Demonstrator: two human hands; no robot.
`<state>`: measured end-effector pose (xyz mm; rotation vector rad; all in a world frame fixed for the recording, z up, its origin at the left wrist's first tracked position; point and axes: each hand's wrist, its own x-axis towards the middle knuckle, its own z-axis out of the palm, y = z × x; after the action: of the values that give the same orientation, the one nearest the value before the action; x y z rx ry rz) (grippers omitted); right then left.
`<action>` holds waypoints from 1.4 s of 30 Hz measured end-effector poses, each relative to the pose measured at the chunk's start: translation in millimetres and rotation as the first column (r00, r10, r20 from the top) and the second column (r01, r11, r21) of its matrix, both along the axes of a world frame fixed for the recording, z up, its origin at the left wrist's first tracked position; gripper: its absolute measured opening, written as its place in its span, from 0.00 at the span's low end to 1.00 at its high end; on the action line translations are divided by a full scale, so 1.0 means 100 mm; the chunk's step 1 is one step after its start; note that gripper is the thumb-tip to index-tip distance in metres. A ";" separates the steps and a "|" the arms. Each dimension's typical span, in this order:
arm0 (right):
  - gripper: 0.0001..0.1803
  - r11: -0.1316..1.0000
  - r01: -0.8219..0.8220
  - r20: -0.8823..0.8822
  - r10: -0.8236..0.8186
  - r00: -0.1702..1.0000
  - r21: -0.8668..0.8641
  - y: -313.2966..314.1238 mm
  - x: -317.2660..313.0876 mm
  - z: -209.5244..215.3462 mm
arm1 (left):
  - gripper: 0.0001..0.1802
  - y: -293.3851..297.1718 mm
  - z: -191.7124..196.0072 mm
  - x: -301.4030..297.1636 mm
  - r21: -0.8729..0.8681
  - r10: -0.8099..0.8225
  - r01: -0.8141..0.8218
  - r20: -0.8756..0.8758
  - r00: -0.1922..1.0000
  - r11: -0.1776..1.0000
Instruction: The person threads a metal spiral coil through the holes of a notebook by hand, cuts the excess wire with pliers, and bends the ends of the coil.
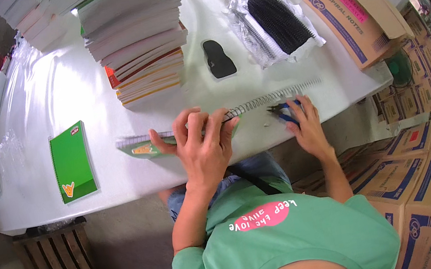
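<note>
My left hand (200, 140) is closed around a spiral notebook (141, 149) near the table's front edge. The notebook has a green cover with an orange hand-shaped print, and it is slightly blurred. From its bound edge a long spiral coil (277, 95) sticks out to the right, past my fingers. My right hand (310, 125) grips blue-handled pliers (283, 114), whose dark jaws point left, just below the coil. Whether the jaws touch the wire, I cannot tell. Off to the left, a green spiral notebook (73, 163) lies flat on the table.
Tall stacks of notebooks (136, 34) rise at the back left of the white table (122, 193). Behind the coil lie a black flat object (219, 58) and a wrapped bundle of black coils (279, 22). An open carton (347, 15) stands at the right; more cartons (398, 172) are stacked below.
</note>
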<state>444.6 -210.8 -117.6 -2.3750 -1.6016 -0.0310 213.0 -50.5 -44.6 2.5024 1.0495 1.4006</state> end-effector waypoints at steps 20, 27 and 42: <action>0.33 0.957 -0.182 0.104 0.162 0.981 0.225 0.49 -0.88 1.30 | 0.10 -0.02 0.05 0.14 -0.014 0.166 -0.165 0.051 0.985 0.986; 0.33 0.956 -0.210 0.112 0.191 0.975 0.203 0.57 -0.86 1.30 | 0.11 -0.03 -0.01 0.13 -0.019 0.169 -0.168 0.055 0.984 0.986; 0.22 0.941 -0.275 -0.022 0.284 0.958 0.198 0.65 -0.69 1.24 | 0.16 -0.01 -0.14 0.10 0.133 0.189 -0.192 0.037 0.981 0.972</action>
<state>375.6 -146.0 6.7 -1.9716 -1.8080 -0.0661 223.4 -51.1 -59.0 2.5268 1.2598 1.6007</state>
